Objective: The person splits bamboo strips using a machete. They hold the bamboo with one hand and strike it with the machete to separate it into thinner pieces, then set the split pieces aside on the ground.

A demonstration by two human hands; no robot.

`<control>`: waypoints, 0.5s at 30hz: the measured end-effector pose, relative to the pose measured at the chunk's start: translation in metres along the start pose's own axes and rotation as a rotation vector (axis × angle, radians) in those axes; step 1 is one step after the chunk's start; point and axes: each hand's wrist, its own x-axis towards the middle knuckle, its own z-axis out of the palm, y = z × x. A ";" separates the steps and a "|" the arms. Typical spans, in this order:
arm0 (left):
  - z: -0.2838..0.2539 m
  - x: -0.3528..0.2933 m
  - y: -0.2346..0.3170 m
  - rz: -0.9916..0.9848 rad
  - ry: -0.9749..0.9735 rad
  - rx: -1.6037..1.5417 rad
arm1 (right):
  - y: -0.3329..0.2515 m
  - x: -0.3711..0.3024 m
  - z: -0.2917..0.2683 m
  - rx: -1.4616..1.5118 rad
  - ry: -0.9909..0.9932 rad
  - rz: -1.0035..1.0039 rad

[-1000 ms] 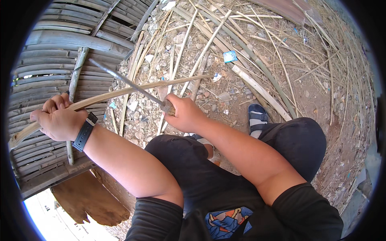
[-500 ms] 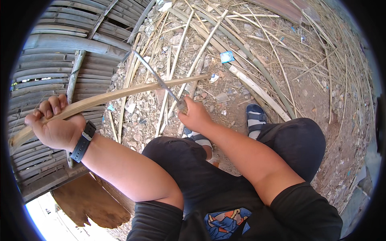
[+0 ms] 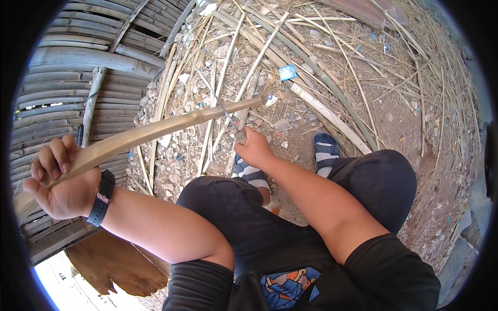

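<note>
My left hand, with a dark watch on its wrist, grips a long pale bamboo strip near its thick end. The strip slants up to the right, its broad side showing and a node near its far part. My right hand is closed round the short handle of a knife with a narrow blade. That blade crosses the strip near its far end, edge-on to me. Whether it cuts into the bamboo I cannot tell.
A slatted bamboo wall rises at the left. Bamboo strips and thin shavings litter the stony ground ahead. A small blue packet lies among them. My sandalled foot stands below, beside my bent knees.
My left hand has shifted slightly left and down, and the bamboo strip has turned to show its broader side. The knife blade has swung to a steeper angle, its tip moving right.
</note>
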 end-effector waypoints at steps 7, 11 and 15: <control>-0.030 0.006 0.006 -0.031 0.018 0.005 | 0.087 -0.002 -0.004 -0.220 0.002 0.171; -0.034 0.008 0.002 -0.007 0.067 0.002 | 0.091 0.007 -0.006 -0.270 0.034 0.264; -0.041 0.011 0.003 -0.034 0.058 -0.060 | 0.050 0.001 -0.009 -0.243 -0.046 0.046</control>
